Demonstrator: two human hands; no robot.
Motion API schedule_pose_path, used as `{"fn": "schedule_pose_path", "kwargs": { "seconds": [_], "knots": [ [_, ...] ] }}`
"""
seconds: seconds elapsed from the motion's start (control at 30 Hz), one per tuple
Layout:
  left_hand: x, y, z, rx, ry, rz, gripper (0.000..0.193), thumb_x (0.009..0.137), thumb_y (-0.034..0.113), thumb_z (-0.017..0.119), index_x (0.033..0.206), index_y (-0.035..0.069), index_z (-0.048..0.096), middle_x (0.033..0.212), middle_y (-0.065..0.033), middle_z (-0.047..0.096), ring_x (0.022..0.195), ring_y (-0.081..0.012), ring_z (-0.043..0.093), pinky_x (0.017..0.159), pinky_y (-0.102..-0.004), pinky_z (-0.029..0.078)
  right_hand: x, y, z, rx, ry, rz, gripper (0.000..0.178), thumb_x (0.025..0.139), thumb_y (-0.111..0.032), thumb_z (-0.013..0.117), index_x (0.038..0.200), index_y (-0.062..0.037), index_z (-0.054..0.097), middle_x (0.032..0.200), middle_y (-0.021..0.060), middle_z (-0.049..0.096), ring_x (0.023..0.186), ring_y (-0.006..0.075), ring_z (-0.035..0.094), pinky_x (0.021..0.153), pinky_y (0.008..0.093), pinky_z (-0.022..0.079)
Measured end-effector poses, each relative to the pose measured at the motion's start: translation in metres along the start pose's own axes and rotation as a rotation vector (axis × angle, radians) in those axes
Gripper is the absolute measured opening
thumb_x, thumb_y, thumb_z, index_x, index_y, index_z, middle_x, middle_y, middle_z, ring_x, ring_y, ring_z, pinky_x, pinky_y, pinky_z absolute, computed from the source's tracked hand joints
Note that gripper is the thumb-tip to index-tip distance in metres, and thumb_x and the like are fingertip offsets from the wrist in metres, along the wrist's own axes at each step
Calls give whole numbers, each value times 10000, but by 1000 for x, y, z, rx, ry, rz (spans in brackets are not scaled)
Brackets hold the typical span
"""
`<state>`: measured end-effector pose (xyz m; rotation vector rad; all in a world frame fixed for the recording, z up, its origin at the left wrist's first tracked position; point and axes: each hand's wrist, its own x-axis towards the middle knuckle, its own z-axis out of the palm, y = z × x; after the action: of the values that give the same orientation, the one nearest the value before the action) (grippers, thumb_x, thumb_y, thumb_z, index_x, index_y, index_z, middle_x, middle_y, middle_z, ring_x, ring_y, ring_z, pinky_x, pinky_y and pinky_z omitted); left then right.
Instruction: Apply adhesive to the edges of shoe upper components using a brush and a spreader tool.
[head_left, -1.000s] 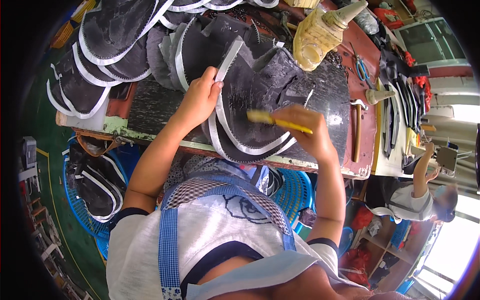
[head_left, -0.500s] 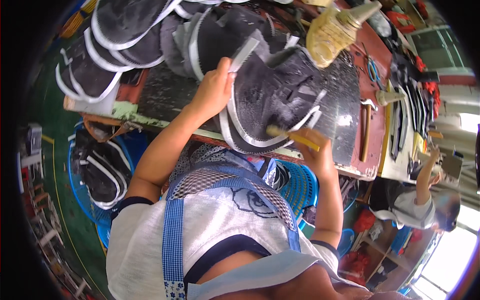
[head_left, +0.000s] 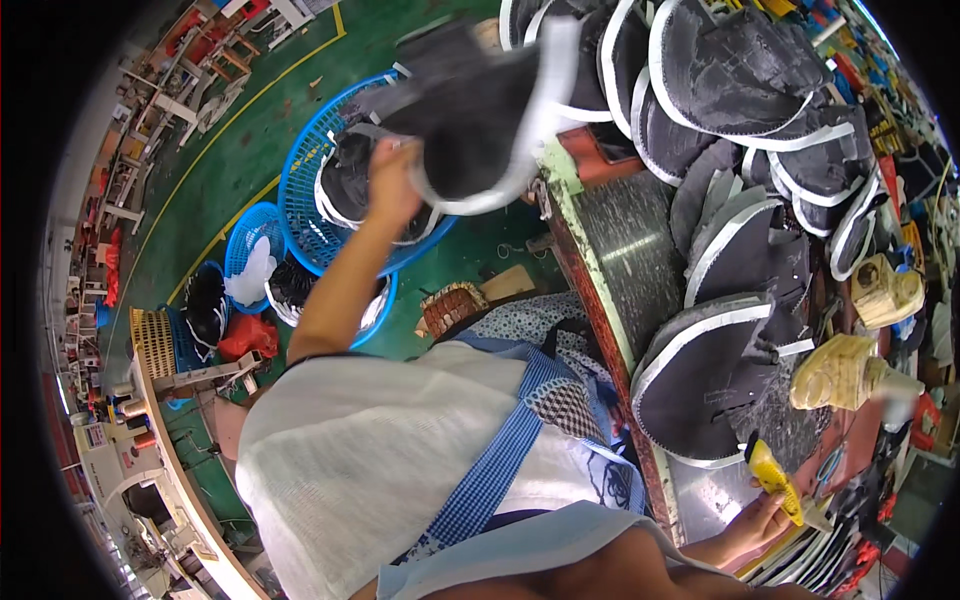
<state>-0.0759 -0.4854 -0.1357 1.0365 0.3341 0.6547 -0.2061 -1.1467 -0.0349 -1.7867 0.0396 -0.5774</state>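
Observation:
My left hand [head_left: 393,185] grips a black shoe upper [head_left: 470,120] with a white edge, blurred by motion. It hangs above a large blue basket [head_left: 300,215] in which similar uppers lie. At the lower right, my right hand [head_left: 757,528] is closed around a yellow-handled brush [head_left: 772,475] with a dark tip, over the workbench's right part. Another dark upper [head_left: 690,390] with a white rim lies flat on the workbench [head_left: 625,235], close to its front edge.
Stacked uppers [head_left: 735,70] cover the bench's far side. Yellowish glue bottles [head_left: 830,372] and blue-handled scissors [head_left: 830,465] are farther right. Smaller blue baskets [head_left: 250,235] and a red bag [head_left: 248,338] stand on the green floor. A sewing machine [head_left: 130,470] is at lower left.
My view has turned left. My left hand has lifted an upper off the bench and carried it left over the basket. My right hand, still with the brush, has moved off the work.

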Motion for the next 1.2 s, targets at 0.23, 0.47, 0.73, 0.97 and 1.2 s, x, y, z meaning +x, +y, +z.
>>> {"fn": "schedule_pose_path", "kwargs": {
  "seconds": [0.23, 0.47, 0.73, 0.97, 1.2],
  "knots": [
    [74, 31, -290, 1682, 632, -477, 701, 894, 543, 520, 1334, 0, 460, 1167, -171, 597, 991, -292, 611, 862, -487, 464, 67, -12, 24, -718, 264, 212, 328, 965, -265, 554, 1039, 30, 677, 885, 99, 696, 800, 140, 616, 713, 292, 478],
    [4, 8, 179, 809, -583, 820, 450, 899, 38, 534, 1340, 0, 449, 1385, -151, 455, 1228, -276, 479, 1067, -381, 340, 154, 49, 33, -787, 231, 68, 340, 965, -277, 507, 940, 31, 651, 826, 191, 674, 752, 292, 663, 682, 389, 499],
    [-207, -82, 339, 635, -1939, 1037, 610, 829, 232, 650, 1363, 15, 449, 1409, -164, 436, 1355, -336, 359, 1121, -460, 275, 162, 63, 32, -567, 291, 224, 382, 980, -272, 475, 882, 55, 645, 619, 109, 666, 673, 173, 684, 635, 328, 531],
    [-171, -115, 348, 604, -1941, 850, 594, 741, 203, 716, 1262, -5, 522, 1358, -146, 488, 1278, -305, 444, 1098, -432, 334, 106, 40, 71, 294, -85, 251, 236, 951, -194, 578, 1031, 27, 598, 1042, 112, 645, 983, 167, 618, 888, 300, 490],
    [-170, -117, 348, 554, -1908, 860, 557, 705, 205, 742, 1193, -5, 573, 1280, -136, 553, 1210, -293, 499, 1066, -415, 382, 110, 45, 109, -74, 54, 25, 178, 819, -104, 734, 919, 16, 647, 856, 66, 680, 782, 130, 639, 740, 275, 515]
  ]
}}
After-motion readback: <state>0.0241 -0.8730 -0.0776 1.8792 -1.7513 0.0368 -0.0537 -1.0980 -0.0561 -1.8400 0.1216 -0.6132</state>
